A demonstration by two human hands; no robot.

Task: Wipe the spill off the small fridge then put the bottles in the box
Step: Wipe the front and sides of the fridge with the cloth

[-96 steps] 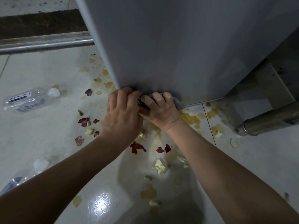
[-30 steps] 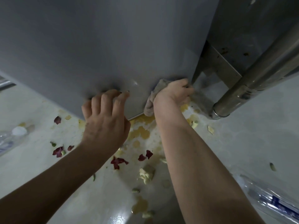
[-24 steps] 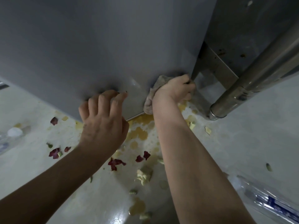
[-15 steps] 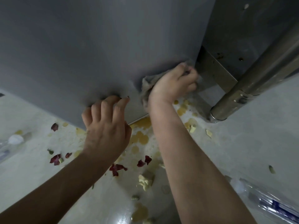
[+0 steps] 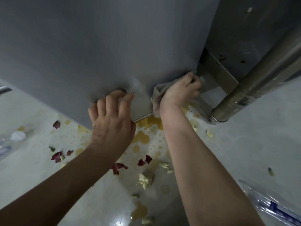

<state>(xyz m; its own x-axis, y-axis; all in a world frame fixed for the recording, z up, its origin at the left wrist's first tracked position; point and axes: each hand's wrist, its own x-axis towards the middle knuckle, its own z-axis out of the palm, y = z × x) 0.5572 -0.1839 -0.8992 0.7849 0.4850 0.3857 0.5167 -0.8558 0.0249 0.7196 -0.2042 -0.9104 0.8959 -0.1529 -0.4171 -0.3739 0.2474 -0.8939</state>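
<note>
The small fridge's grey side panel (image 5: 114,46) fills the upper part of the view. My right hand (image 5: 180,92) grips a crumpled beige cloth (image 5: 156,98) and presses it against the fridge's lower right corner. My left hand (image 5: 112,121) braces on the panel's bottom edge with bent fingertips and holds nothing. Yellow spill (image 5: 146,128) pools on the floor just below the fridge. One clear plastic bottle (image 5: 11,141) with a white cap lies at the left edge. Another bottle (image 5: 273,207) with a blue label lies at the bottom right.
Dark red petals (image 5: 57,156) and pale food scraps (image 5: 145,178) litter the glossy floor between my arms. A thick steel leg (image 5: 241,97) and a metal bracket (image 5: 216,70) stand right of the fridge. No box is in view.
My right hand rubbed the cloth up along the fridge's lower right corner and back down. The left hand stayed braced on the panel. Since the oldest frame, both worked rightwards.
</note>
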